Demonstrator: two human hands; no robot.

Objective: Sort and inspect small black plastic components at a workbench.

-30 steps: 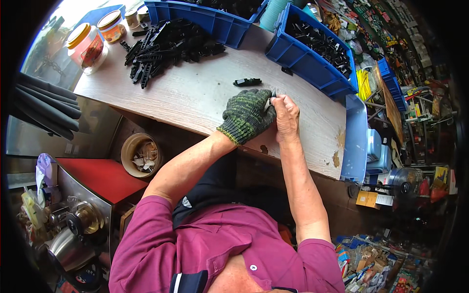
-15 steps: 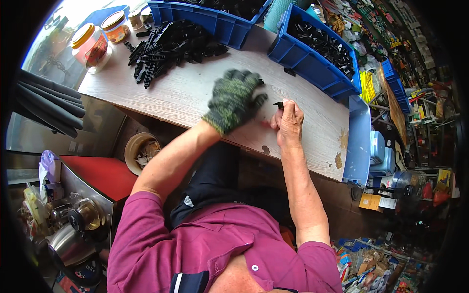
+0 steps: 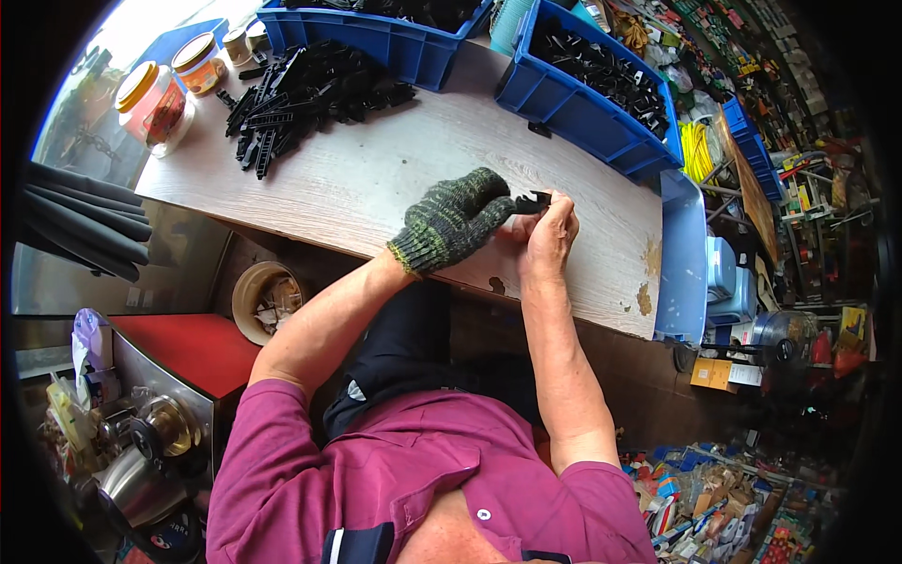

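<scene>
A small black plastic part (image 3: 536, 200) with a notched, irregular outline is pinched at the fingertips of the bare right hand (image 3: 548, 233). It lies roughly level, pointing left, its right end hidden by the fingers. Its left end meets or nearly meets the thumb of the gloved left hand (image 3: 458, 218); contact is unclear.

tabletop (image 3: 376, 179): pale, wood-grained, worn patches (image 3: 644, 299) at right end | left rear: black parts (image 3: 305, 94) heaped, lidded jars (image 3: 155, 108) beside | rear: two blue crates (image 3: 376, 47) | small black piece (image 3: 539, 129) just beside right crate (image 3: 573, 122)
</scene>
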